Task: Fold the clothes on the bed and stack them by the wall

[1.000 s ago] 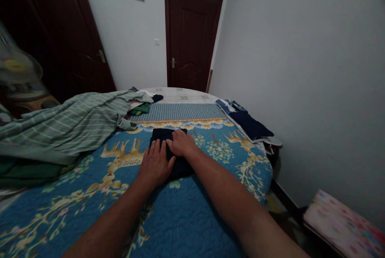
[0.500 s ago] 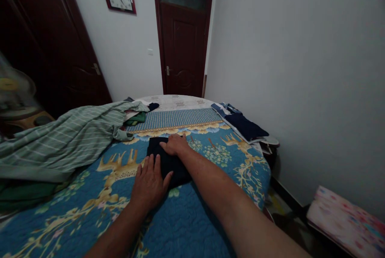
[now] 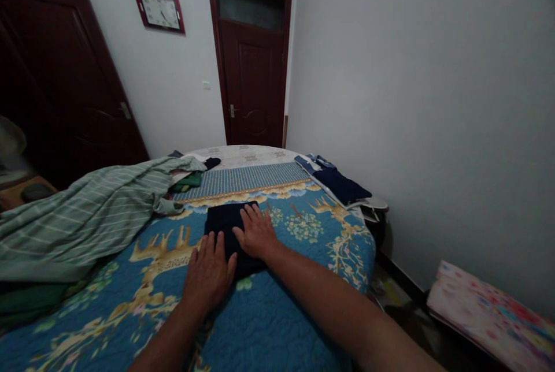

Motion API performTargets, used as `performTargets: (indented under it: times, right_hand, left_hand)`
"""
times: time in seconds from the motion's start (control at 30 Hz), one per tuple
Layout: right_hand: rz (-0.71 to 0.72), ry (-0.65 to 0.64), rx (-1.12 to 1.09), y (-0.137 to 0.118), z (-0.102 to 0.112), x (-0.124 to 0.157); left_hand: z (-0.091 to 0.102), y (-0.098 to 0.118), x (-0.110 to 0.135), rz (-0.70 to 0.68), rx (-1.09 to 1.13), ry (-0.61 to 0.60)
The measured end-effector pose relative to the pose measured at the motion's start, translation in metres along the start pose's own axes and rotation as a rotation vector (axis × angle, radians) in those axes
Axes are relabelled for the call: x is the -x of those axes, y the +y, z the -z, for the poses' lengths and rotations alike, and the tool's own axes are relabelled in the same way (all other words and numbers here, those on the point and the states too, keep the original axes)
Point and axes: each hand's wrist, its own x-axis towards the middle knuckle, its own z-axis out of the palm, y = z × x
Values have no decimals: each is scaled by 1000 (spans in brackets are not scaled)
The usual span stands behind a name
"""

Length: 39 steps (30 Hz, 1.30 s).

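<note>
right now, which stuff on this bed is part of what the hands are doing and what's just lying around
In hand: dark folded garment, right hand flat on it, left hand at its near edge, blue quilt underneath.
Lying about: green striped sheet, dark clothes stack near the wall, green garment, wall clock.

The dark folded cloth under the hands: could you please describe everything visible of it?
The dark folded cloth looks navy or black, a soft fabric folded into a compact rectangle, lying flat on the blue patterned quilt. The left hand rests open on its near edge; the right hand lies flat on its right side. No print shows.
</note>
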Motion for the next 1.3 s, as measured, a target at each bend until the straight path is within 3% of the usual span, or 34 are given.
performTargets:
  times: [0.17, 0.3, 0.4, 0.5, 0.63, 0.83, 1.03, 1.23, 1.3]
  right_hand:
    - [-3, -35, -3, 8, 4, 28]
    - [6, -58, 14, 11, 6, 47]
    - [17, -57, 27, 14, 4, 52]
    - [33, -46, 27, 16, 1, 51]
    - [32, -54, 31, 16, -1, 52]
    - [22, -30, -40, 21, -2, 50]
    - [-148, 100, -392, 54, 0, 32]
    - [-146, 101, -412, 63, 12, 26]
    - [-167, 81, -397, 61, 16, 26]
  left_hand:
    - [0, 0, 1, 25, 12, -9]
    - [12, 2, -2, 35, 24, -109]
    - [26, 4, -17, 40, 43, -174]
    - [31, 6, -42, 18, 98, -154]
    - [16, 1, -80, 12, 216, -217]
    - [-16, -30, -115, 241, 315, -292]
    - [-23, -54, -117, 300, 270, -96]
    - [-8, -71, -97, 309, 292, -12]
    - [3, -71, -88, 291, 306, 77]
